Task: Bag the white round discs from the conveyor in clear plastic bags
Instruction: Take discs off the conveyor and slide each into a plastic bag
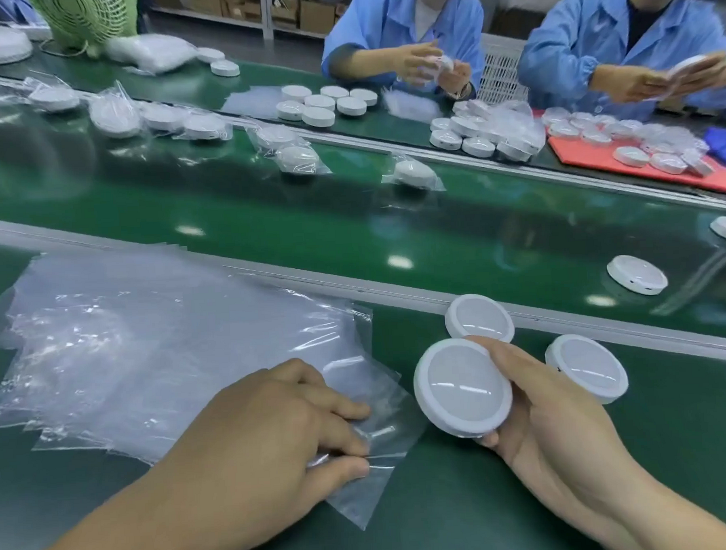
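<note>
My right hand [541, 412] holds one white disc [462, 389], domed face up and tilted toward my view; the fingers curl along its right rim and the thumb tip shows under its lower edge, so the disc sits clear of the green table [470, 500]. Just beyond the fingertips of that hand a second disc [479, 318] lies flat against the metal rail [396, 292]. A third disc [587, 367] lies flat just to the right of the hand, partly hidden behind it.

My left hand [277, 430] rests palm down on the table, thumb and forefinger pressed together on the near corner of a clear bag [374, 446]. This bag is the nearest of a fanned stack of bags [125, 350] spreading away to the left of the hand. The bag's free edge lies just beside the held disc without touching it.

Past the rail, on the belt [350, 233], a fourth disc [636, 274] lies well beyond my right hand and to its right. Bagged discs [298, 156] lie farther along, well away from both hands. Across the belt, two workers in blue coats [394, 25] handle similar pieces.
</note>
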The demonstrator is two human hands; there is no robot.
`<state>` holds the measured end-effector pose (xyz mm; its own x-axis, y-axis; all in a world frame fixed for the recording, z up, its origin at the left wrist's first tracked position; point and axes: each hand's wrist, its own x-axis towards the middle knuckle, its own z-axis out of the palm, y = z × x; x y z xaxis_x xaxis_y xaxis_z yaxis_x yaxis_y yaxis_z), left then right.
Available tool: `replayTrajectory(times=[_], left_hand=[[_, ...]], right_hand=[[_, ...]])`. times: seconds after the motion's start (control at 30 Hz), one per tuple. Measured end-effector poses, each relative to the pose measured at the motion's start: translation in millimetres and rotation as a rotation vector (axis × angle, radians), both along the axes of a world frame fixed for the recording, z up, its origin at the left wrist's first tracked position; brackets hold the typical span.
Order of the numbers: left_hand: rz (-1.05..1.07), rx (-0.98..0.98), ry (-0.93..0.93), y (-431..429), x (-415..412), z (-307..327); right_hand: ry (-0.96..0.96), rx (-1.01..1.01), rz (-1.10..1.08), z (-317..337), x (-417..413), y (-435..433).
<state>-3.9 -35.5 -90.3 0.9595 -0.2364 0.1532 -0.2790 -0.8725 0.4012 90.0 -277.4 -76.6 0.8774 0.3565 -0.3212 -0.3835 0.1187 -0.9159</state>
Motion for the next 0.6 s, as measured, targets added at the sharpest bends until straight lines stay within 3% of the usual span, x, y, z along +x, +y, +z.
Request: replayTrajectory(times=[0.3, 0.43, 0.5, 0.6], left_hand=[[0.124, -0.088, -0.076, -18.5, 7.0, -4.0], [0.099, -0.088, -0.061, -19.4, 6.5, -9.9], [0.116, -0.117, -0.079, -14.8, 3.8, -10.5], [0.175, -0.199, -0.123, -9.6, 2.2, -9.3]], right_hand=[[-0.044, 0.08, -0.054, -10.9, 4.3, -0.6], [-0.16, 0.096, -0.06, -14.8, -3.3, 0.5], [-0.417, -0.018, -0.075, -16.4, -6.1, -2.9], [-1.293, -0.378, 0.028, -15.5, -1.2, -11.8]])
